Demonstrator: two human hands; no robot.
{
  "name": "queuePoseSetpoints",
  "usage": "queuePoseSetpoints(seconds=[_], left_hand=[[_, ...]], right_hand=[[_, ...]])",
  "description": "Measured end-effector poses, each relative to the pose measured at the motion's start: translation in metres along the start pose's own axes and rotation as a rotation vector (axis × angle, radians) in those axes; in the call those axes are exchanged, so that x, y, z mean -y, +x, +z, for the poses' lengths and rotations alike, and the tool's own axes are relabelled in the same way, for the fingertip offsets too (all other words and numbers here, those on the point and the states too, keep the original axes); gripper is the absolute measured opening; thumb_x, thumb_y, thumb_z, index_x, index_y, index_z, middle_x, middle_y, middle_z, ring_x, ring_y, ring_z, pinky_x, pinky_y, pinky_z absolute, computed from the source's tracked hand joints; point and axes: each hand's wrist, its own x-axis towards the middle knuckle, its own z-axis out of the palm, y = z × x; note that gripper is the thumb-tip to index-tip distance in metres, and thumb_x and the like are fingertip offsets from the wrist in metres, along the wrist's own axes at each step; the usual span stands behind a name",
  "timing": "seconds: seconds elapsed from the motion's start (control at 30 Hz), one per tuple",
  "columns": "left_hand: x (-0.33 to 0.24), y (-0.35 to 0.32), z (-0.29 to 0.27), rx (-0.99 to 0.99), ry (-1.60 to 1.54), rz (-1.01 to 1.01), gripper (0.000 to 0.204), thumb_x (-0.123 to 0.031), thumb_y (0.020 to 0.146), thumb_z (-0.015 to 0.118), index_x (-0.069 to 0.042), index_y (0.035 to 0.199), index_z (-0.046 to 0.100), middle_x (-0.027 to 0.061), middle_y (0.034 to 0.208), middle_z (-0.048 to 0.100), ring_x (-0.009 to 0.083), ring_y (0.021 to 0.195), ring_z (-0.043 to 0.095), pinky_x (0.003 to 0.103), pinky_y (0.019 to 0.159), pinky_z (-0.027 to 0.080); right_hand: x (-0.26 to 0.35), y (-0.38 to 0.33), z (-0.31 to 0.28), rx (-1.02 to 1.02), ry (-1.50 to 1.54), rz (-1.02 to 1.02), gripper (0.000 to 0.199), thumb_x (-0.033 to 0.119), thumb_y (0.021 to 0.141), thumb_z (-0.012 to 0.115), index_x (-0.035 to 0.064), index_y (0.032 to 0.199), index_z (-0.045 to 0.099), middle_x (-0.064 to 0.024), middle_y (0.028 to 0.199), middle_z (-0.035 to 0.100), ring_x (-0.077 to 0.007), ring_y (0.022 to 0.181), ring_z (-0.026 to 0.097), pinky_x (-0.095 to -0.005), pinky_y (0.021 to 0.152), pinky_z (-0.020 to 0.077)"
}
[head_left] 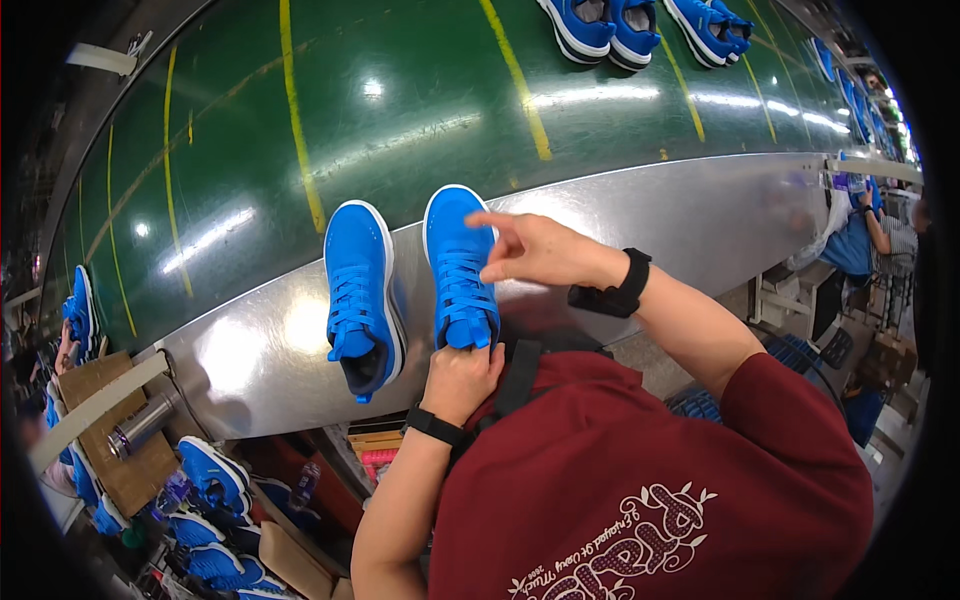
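Observation:
Two blue sneakers with white soles and blue laces lie on the metal ledge in front of me, toes pointing away. My left hand (462, 382) grips the right-hand sneaker (462, 285) at its heel opening, its fingers partly hidden in the collar. Over the toe and upper laces of that same shoe is my right hand (535, 250), index finger stretched out, thumb apart and the other fingers curled; it holds nothing I can see. The left-hand sneaker (357, 285) stands beside it, untouched, its dark lining showing.
Beyond the metal ledge (640, 215) runs a green conveyor belt (400, 110) with yellow lines. More blue sneakers (600, 30) sit along its far side. At lower left are a cardboard sheet (120, 430), a metal cylinder (143, 425) and piled blue shoes (215, 480). Another person's arm (877, 225) shows far right.

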Motion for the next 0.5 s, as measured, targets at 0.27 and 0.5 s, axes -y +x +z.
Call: queuePoseSetpoints(seconds=[0.27,0.5], left_hand=[[-0.002,0.001,0.000,-0.007,0.008,-0.015,0.021,-0.019,0.077,0.070,-0.003,0.069,0.058,0.0137,0.052,0.054,0.0317,0.047,0.058,0.040,0.047,0.048],[0.001,-0.001,0.006,-0.069,0.027,0.008,0.021,-0.019,0.077,0.070,-0.003,0.069,0.059,0.0134,0.053,0.056,0.0307,0.047,0.058,0.039,0.046,0.048]], right_hand=[[0.006,-0.013,0.009,-0.182,-0.035,-0.105,0.032,0.013,0.088,0.063,0.0057,0.119,0.059,-0.0038,0.073,0.062,-0.0083,0.066,0.056,-0.0256,0.065,0.0474],[0.017,0.002,0.058,-0.197,-0.473,-0.573,0.034,0.003,0.076,0.061,0.0060,0.110,0.062,-0.0108,0.086,0.066,-0.0281,0.086,0.061,-0.0354,0.074,0.0509]])
